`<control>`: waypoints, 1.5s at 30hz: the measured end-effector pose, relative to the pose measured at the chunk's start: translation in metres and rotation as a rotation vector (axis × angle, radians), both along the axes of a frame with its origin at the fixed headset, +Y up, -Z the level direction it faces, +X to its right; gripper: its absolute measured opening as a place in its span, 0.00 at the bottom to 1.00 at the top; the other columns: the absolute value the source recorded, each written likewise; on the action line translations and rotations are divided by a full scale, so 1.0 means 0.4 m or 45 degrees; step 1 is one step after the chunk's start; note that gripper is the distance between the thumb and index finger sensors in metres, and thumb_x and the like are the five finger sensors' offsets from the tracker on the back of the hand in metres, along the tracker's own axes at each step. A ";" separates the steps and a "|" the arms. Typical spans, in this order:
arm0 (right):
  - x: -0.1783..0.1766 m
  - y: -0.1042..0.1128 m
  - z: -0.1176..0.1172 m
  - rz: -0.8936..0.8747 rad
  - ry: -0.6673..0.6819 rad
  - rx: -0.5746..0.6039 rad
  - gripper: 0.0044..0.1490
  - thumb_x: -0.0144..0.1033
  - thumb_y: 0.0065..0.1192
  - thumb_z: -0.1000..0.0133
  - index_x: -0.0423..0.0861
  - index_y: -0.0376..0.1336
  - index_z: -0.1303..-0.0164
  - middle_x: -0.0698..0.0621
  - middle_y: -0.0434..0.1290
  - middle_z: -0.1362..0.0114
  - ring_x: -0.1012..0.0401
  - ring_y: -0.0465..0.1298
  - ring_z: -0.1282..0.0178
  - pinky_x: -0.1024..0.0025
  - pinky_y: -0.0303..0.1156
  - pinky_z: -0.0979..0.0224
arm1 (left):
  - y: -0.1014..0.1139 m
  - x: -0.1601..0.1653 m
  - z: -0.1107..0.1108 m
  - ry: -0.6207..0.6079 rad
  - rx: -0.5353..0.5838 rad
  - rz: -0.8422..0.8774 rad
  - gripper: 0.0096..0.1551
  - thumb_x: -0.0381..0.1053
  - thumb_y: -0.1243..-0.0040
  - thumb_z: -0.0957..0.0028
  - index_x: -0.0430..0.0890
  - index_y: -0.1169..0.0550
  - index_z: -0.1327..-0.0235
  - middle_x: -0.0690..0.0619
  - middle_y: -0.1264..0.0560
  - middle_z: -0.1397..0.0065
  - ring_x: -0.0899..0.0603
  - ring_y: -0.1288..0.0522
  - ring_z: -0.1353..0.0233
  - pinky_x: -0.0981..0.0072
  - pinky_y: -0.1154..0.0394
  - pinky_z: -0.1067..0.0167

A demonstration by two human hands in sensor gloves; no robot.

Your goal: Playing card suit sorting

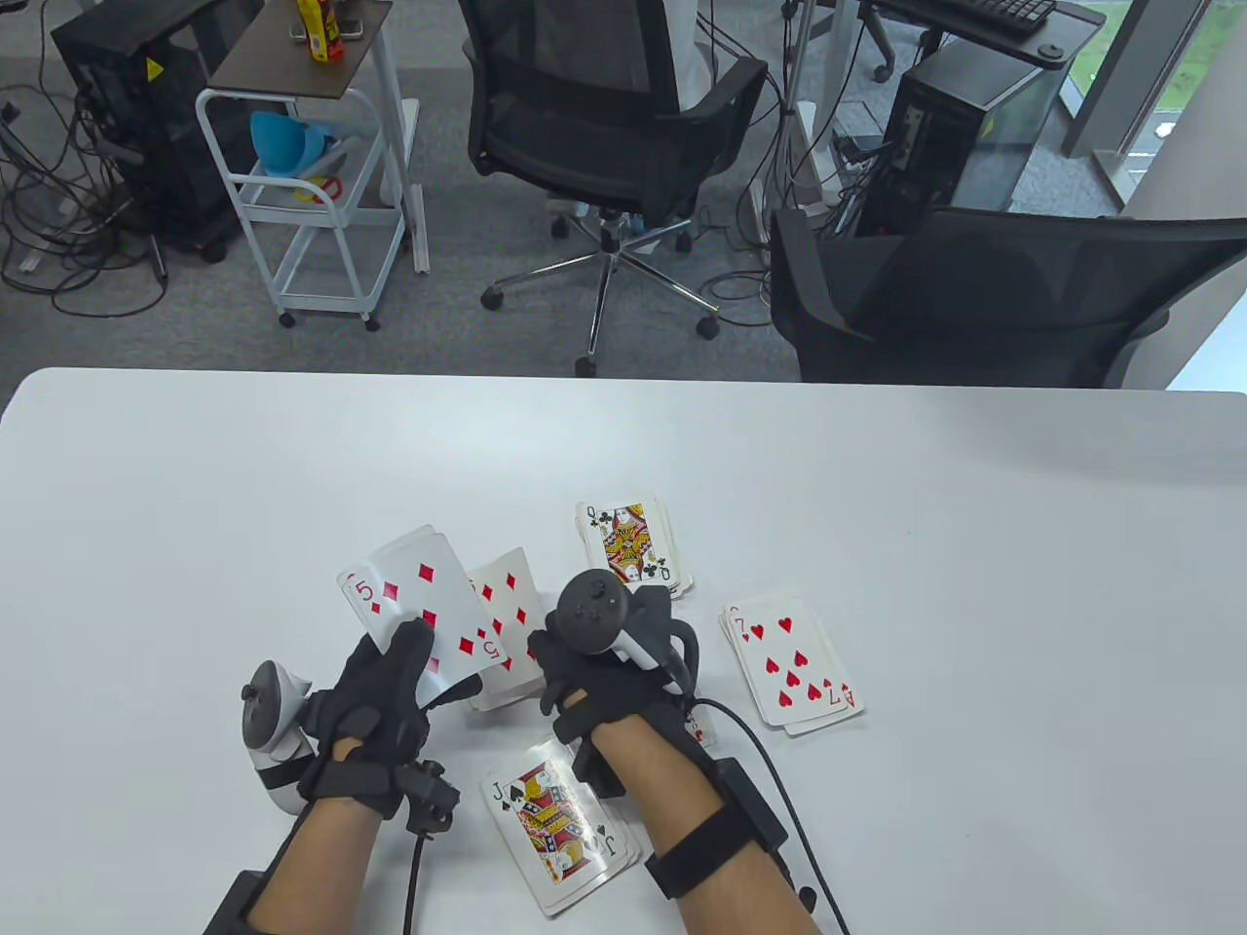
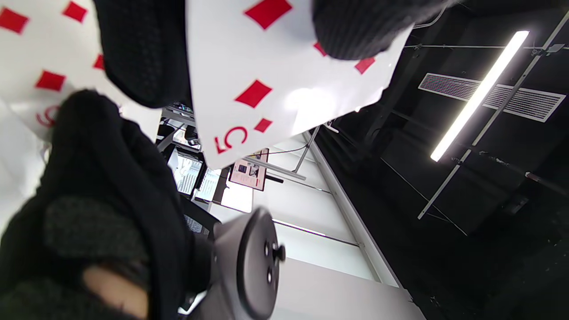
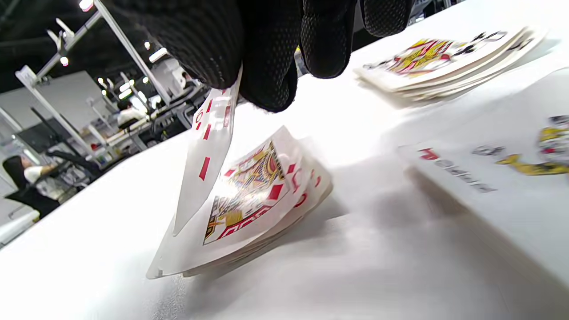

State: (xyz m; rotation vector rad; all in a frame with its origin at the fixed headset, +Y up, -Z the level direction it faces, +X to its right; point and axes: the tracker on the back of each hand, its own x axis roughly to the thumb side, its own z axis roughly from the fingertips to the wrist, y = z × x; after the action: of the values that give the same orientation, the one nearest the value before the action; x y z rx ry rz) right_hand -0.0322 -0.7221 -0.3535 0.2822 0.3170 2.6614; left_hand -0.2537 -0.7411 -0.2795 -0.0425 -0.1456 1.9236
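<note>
Left hand: the black-gloved left hand (image 1: 375,701), at about 7 o'clock on the white table (image 1: 974,545), is clamped on a small fan of white playing cards fronted by the five of diamonds (image 1: 429,609), held off the surface.
Right hand: the black-gloved right hand (image 1: 604,672) pinches one red diamond card (image 3: 209,155) by its top edge, tilted above the face-up diamond pile (image 3: 253,200).
Sorted piles: clubs under the queen (image 1: 631,545) at 12 o'clock, hearts under the seven (image 1: 791,672) at 3 o'clock, spades under the jack (image 1: 560,823) at 6 o'clock.
Risk, release: dropped from a tilt, the card may slide off or land askew.
Risk, wrist: the right forearm sits just beside the spade pile and could scatter it.
Risk, fan: a loosened grip could spill unsorted cards onto the diamonds.
</note>
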 end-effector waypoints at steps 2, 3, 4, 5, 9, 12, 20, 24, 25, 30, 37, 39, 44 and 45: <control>-0.025 -0.012 -0.011 0.064 0.001 -0.016 0.23 0.41 0.68 0.38 0.36 0.73 0.44 0.34 0.60 0.21 0.32 0.47 0.18 0.24 0.39 0.27 | 0.000 0.000 0.000 -0.002 0.000 0.003 0.27 0.59 0.41 0.37 0.51 0.28 0.29 0.53 0.21 0.30 0.42 0.18 0.35 0.55 0.15 0.45; -0.043 -0.026 -0.017 0.154 -0.009 -0.016 0.23 0.41 0.68 0.38 0.36 0.73 0.45 0.34 0.61 0.21 0.32 0.47 0.18 0.24 0.39 0.27 | 0.001 0.001 0.001 -0.003 -0.001 0.004 0.27 0.59 0.41 0.37 0.51 0.28 0.29 0.53 0.21 0.30 0.42 0.18 0.35 0.55 0.15 0.45; -0.049 -0.032 -0.019 0.191 -0.010 -0.010 0.23 0.41 0.69 0.38 0.36 0.73 0.45 0.34 0.60 0.21 0.32 0.48 0.18 0.24 0.39 0.27 | 0.001 0.001 0.001 -0.004 -0.001 0.003 0.27 0.59 0.41 0.37 0.51 0.28 0.29 0.53 0.21 0.30 0.42 0.18 0.35 0.55 0.15 0.45; -0.061 -0.048 -0.023 0.290 -0.022 0.019 0.23 0.41 0.70 0.39 0.35 0.73 0.46 0.34 0.60 0.21 0.32 0.48 0.18 0.24 0.39 0.27 | 0.000 0.002 0.001 -0.007 -0.002 0.003 0.27 0.59 0.41 0.37 0.50 0.28 0.29 0.53 0.21 0.30 0.42 0.18 0.35 0.55 0.15 0.45; -0.059 -0.064 -0.020 0.416 -0.034 0.098 0.25 0.45 0.73 0.40 0.37 0.73 0.47 0.34 0.61 0.22 0.32 0.49 0.18 0.24 0.40 0.27 | -0.001 0.004 0.002 -0.017 -0.003 -0.001 0.27 0.59 0.41 0.37 0.50 0.28 0.29 0.53 0.21 0.30 0.41 0.18 0.35 0.55 0.15 0.45; -0.015 -0.037 -0.001 0.303 -0.064 0.182 0.25 0.47 0.72 0.40 0.39 0.72 0.47 0.34 0.61 0.22 0.33 0.49 0.19 0.25 0.40 0.27 | -0.002 0.009 0.002 -0.031 -0.004 -0.010 0.27 0.59 0.41 0.37 0.50 0.28 0.29 0.53 0.21 0.30 0.42 0.17 0.35 0.55 0.15 0.45; 0.171 0.042 0.092 -0.241 -0.151 0.353 0.29 0.50 0.62 0.37 0.38 0.71 0.44 0.34 0.61 0.22 0.32 0.50 0.19 0.25 0.40 0.27 | -0.008 0.045 0.008 -0.108 -0.011 -0.073 0.27 0.59 0.40 0.38 0.50 0.28 0.29 0.53 0.21 0.30 0.41 0.18 0.35 0.55 0.15 0.45; 0.244 0.061 0.145 -0.449 -0.131 0.400 0.29 0.51 0.61 0.37 0.37 0.71 0.43 0.34 0.61 0.22 0.32 0.50 0.19 0.25 0.41 0.27 | -0.019 0.093 0.015 -0.201 -0.025 -0.148 0.27 0.59 0.40 0.37 0.50 0.28 0.29 0.52 0.21 0.30 0.41 0.17 0.35 0.55 0.15 0.45; 0.249 0.065 0.150 -0.474 -0.124 0.397 0.30 0.51 0.61 0.37 0.37 0.71 0.43 0.33 0.61 0.22 0.32 0.50 0.19 0.25 0.41 0.27 | -0.023 0.103 0.016 -0.218 -0.029 -0.162 0.27 0.59 0.40 0.38 0.50 0.28 0.29 0.52 0.21 0.31 0.41 0.17 0.35 0.55 0.15 0.45; 0.263 0.065 0.169 -0.584 -0.056 0.390 0.30 0.52 0.59 0.37 0.38 0.71 0.43 0.33 0.62 0.22 0.32 0.50 0.19 0.25 0.42 0.27 | -0.045 0.141 0.019 -0.294 -0.049 -0.292 0.27 0.56 0.38 0.38 0.50 0.28 0.28 0.52 0.22 0.30 0.41 0.18 0.35 0.54 0.15 0.44; 0.239 0.047 0.168 -0.423 0.061 0.289 0.37 0.59 0.63 0.38 0.37 0.68 0.39 0.33 0.60 0.21 0.31 0.49 0.19 0.24 0.42 0.27 | -0.077 0.153 0.011 -0.343 -0.096 -0.319 0.27 0.54 0.37 0.38 0.50 0.29 0.28 0.52 0.22 0.29 0.42 0.18 0.34 0.56 0.14 0.44; 0.229 0.037 0.167 -0.341 0.101 0.249 0.38 0.60 0.64 0.39 0.37 0.67 0.38 0.34 0.59 0.20 0.32 0.49 0.18 0.25 0.42 0.26 | -0.078 0.154 0.011 -0.331 -0.099 -0.300 0.27 0.54 0.36 0.39 0.50 0.29 0.28 0.52 0.21 0.30 0.42 0.17 0.35 0.56 0.14 0.45; 0.194 0.013 0.171 -0.404 0.189 0.252 0.36 0.59 0.70 0.42 0.38 0.67 0.43 0.35 0.61 0.22 0.32 0.51 0.18 0.25 0.44 0.26 | -0.077 0.158 0.017 -0.297 -0.086 -0.300 0.26 0.56 0.32 0.40 0.50 0.25 0.31 0.54 0.18 0.34 0.43 0.14 0.39 0.59 0.12 0.49; 0.192 0.013 0.172 -0.401 0.192 0.261 0.36 0.59 0.71 0.42 0.38 0.67 0.45 0.35 0.62 0.22 0.32 0.53 0.19 0.25 0.45 0.26 | -0.077 0.157 0.018 -0.287 -0.086 -0.302 0.26 0.56 0.31 0.40 0.50 0.25 0.32 0.54 0.18 0.34 0.43 0.14 0.39 0.59 0.12 0.49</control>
State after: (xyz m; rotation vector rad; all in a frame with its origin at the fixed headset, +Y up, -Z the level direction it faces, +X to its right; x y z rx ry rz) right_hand 0.0447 -0.7168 -0.2849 0.5512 0.0391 2.3655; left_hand -0.1911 -0.7719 -0.2724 -0.3094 -0.2165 1.6821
